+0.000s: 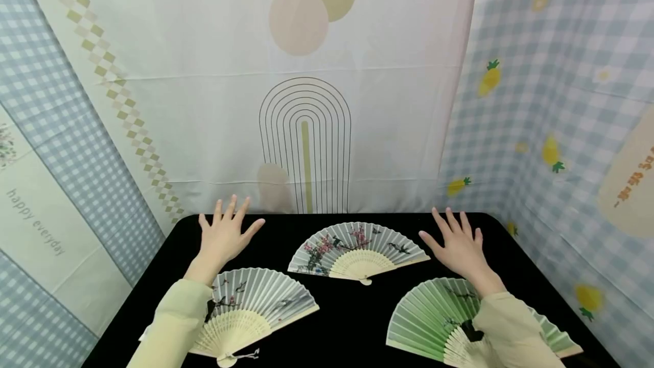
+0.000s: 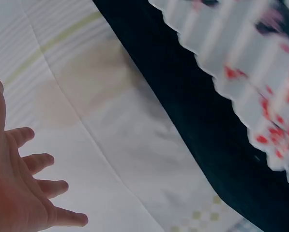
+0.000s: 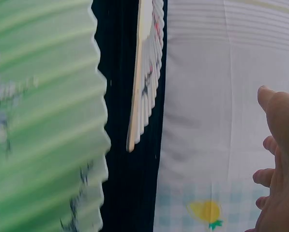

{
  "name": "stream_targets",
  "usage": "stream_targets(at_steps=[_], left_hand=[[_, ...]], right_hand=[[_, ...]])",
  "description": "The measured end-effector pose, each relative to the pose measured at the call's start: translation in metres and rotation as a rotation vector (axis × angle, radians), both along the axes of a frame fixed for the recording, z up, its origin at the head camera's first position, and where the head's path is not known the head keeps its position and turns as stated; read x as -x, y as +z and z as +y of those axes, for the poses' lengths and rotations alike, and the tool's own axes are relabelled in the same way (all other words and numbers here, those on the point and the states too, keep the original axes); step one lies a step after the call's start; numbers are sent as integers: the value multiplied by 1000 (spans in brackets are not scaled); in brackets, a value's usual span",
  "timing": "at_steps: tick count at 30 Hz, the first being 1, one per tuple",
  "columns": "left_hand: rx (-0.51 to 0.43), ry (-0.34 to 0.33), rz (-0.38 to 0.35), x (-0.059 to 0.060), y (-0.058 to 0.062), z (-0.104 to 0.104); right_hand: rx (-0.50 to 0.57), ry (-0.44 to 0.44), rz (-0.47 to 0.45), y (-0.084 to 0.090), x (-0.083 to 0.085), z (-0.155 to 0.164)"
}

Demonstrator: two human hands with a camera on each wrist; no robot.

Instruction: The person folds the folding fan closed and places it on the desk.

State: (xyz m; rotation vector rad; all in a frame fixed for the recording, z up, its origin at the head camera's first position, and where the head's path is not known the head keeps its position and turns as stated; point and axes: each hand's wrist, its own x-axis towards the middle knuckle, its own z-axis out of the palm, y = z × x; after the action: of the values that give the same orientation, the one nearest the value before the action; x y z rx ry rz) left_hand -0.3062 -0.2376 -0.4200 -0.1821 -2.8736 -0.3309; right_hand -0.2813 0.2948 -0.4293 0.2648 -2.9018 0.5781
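Note:
Three folding fans lie spread out on a black table. The one at the back centre (image 1: 363,249) is white-grey with pink blossoms and a bird, its ribs pale wood. At the front left is a grey fan (image 1: 265,294) with a tassel, partly covered by the left sleeve. A green fan (image 1: 426,314) lies at the front right, partly behind the right forearm. My left hand (image 1: 223,237), fingers spread, is above the table's back left and holds nothing. Likewise spread and holding nothing, my right hand (image 1: 458,246) is beyond the green fan, right of the blossom fan.
The black tabletop (image 1: 347,322) has rounded back corners. Behind it hangs a pale cloth (image 1: 214,101) with arch and circle prints. Blue checked cloths hang at both sides, the right one (image 1: 511,101) printed with yellow pineapples.

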Motion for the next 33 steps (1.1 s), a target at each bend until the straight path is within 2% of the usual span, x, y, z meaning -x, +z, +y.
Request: stream_targets(at_steps=[8,17,23,26,33], left_hand=[[-41,54,-40,-21,-6,-47],[-106,149,-81,-54,-17,-97],[-105,173,-139,-73,-26,-116],[-110,170,-173,-82,-32,-123],[-139,165,-224,-100,-41,-141]], right_hand=[[28,35,-28,-7,5,-36],[87,110,-72,-19,9,-80],[121,167,-61,-32,3,-106],[101,170,-36,-37,1,-121],[147,230,-13,-49,-6,-152]])
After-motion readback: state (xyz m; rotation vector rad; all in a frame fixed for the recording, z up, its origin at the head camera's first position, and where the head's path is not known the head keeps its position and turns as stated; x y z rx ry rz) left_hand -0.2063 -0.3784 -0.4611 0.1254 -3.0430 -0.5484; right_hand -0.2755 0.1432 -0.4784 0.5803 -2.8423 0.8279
